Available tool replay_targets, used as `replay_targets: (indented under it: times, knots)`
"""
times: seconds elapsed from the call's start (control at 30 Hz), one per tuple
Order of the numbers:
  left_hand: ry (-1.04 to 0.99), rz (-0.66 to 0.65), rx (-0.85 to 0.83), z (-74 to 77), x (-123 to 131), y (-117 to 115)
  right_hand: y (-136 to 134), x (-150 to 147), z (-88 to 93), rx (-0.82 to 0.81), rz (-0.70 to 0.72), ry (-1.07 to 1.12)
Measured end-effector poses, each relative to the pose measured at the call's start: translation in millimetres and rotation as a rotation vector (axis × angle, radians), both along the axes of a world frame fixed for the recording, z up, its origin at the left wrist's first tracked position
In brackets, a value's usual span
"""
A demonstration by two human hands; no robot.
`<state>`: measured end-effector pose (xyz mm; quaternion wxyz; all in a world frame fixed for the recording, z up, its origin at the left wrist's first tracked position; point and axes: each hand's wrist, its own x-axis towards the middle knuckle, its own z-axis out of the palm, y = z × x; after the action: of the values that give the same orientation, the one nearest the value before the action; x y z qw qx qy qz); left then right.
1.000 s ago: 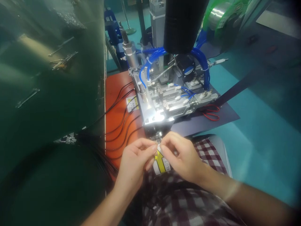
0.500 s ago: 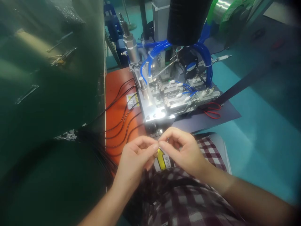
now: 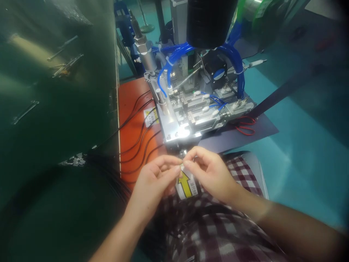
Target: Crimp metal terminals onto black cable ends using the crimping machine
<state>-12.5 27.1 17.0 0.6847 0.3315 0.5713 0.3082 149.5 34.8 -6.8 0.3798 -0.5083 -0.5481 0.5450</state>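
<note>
Workpiece (image 3: 181,163), too small to identify, is apparently sitting by arrow label (image 3: 185,186), where left hand (image 3: 155,180) and right hand (image 3: 211,173) are pinching, fingers together. Handling is looking unfinished; completed portion: cannot tell. Cable ends (image 3: 77,159) are lying bunched on green desk (image 3: 68,131); machine (image 3: 188,112) is standing beyond.

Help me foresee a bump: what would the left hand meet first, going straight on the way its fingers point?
Most likely the right hand, just ahead of the left hand; whether the two touch is unclear from this view.
</note>
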Motion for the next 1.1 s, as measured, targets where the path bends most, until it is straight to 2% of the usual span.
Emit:
replay_targets:
  times: [0.1, 0.3, 0.43, 0.7, 0.97, 1.1]
  knots:
    - [0.063, -0.003, -0.004, 1.9, 0, 2, 0, 0, -0.2, 0.132, -0.008, -0.052]
    - [0.096, 0.080, 0.068, -5.4, 2, 7, 4, 2, -7.8, 0.057, -0.026, 0.036]
    - [0.114, 0.156, 0.113, -9.9, 1, 7, 6, 4, -11.7, 0.142, -0.076, -0.021]
    - [0.111, 0.130, 0.081, -5.9, 2, 4, 6, 1, -0.9, 0.274, -0.034, -0.114]
    - [0.076, 0.121, 0.018, -6.2, 1, 1, 2, 5, -1.1, 0.563, 0.002, -0.202]
    - [0.078, 0.125, 0.031, -5.5, 1, 1, 3, 10, -4.0, 0.723, 0.060, -0.352]
